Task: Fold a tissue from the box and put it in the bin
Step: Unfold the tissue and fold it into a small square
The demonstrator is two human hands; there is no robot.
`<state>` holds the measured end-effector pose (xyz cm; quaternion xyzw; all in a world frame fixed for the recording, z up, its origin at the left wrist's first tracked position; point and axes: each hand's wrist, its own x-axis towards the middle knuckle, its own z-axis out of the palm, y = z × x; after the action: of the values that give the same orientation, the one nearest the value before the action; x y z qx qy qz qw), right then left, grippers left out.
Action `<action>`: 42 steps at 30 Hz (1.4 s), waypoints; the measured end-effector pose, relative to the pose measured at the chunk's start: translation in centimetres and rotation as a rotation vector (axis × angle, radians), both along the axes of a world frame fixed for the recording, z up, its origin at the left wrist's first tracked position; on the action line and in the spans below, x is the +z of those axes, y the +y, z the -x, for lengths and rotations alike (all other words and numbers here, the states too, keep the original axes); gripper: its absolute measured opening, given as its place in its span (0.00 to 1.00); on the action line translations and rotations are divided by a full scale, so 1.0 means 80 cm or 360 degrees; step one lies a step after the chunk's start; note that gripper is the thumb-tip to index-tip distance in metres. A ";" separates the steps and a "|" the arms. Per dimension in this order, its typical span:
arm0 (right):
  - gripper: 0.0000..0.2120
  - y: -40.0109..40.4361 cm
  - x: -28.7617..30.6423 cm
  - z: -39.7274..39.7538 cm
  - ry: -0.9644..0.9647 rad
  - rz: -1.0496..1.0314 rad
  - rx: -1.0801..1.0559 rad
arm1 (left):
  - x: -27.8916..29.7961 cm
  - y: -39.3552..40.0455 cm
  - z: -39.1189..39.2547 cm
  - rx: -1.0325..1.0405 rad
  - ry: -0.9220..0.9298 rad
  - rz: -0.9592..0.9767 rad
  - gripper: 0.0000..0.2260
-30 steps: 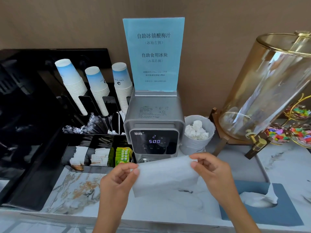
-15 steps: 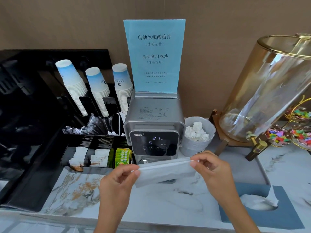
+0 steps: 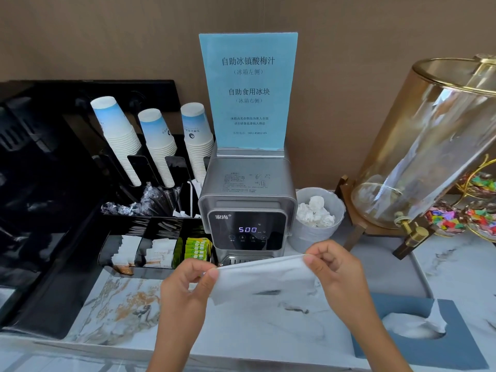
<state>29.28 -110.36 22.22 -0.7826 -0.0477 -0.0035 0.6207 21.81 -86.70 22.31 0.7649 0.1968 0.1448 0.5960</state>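
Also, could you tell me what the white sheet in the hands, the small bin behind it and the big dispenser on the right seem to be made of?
The white sheet looks like soft, matte tissue paper: it drapes and creases. The small round bin appears to be translucent frosted plastic, as crumpled tissues show through its wall. The big dispenser seems clear glass or acrylic, with a shiny gold-coloured rim, probably metal.

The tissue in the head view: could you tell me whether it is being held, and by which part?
Yes. Both hands hold the tissue by its upper corners: the left hand pinches the left one, the right hand the right one.
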 end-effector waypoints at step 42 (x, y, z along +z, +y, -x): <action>0.06 0.087 -0.041 0.022 0.0450 -0.0327 0.0443 | -0.052 0.057 0.055 0.0123 0.0316 0.0820 0.03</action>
<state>27.51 -103.42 18.97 -0.6938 -0.0671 0.1871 0.6922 17.42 -82.15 18.13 0.5906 0.3134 0.0370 0.7427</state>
